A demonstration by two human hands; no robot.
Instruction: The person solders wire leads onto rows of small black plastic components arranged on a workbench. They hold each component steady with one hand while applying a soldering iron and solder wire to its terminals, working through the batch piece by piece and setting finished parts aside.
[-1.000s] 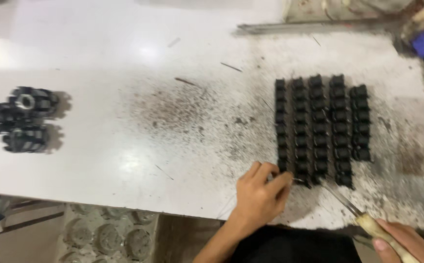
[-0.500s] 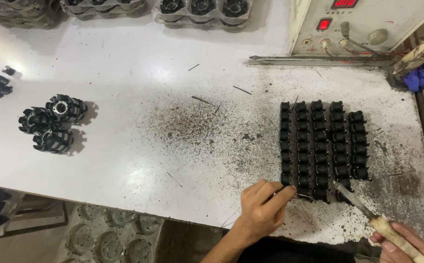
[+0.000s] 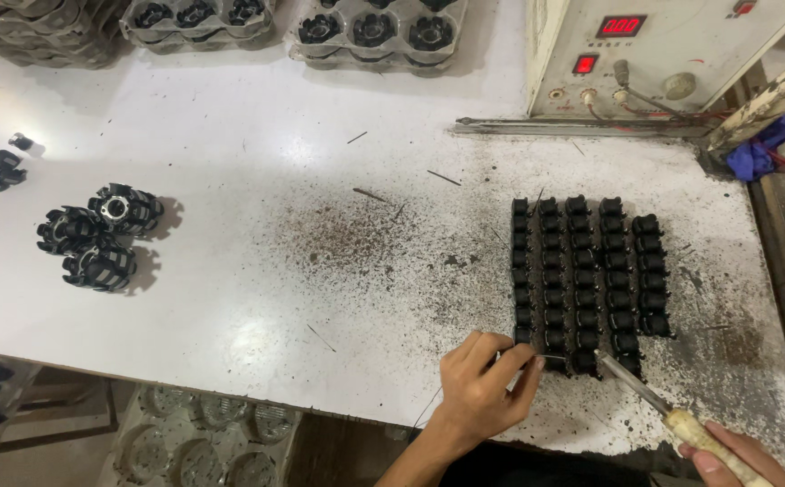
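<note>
Thin wire (image 3: 550, 357) | left hand (image 3: 481, 390) grip pinched on it | right hand (image 3: 737, 455) grip apparently clamps wooden-handled tool (image 3: 672, 411)

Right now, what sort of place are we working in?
Likely a small electronics assembly workshop: rows of small black coil bobbins on a scorched white workbench, a control box with red digital readouts, and a wooden-handled soldering iron in the right hand.
</note>
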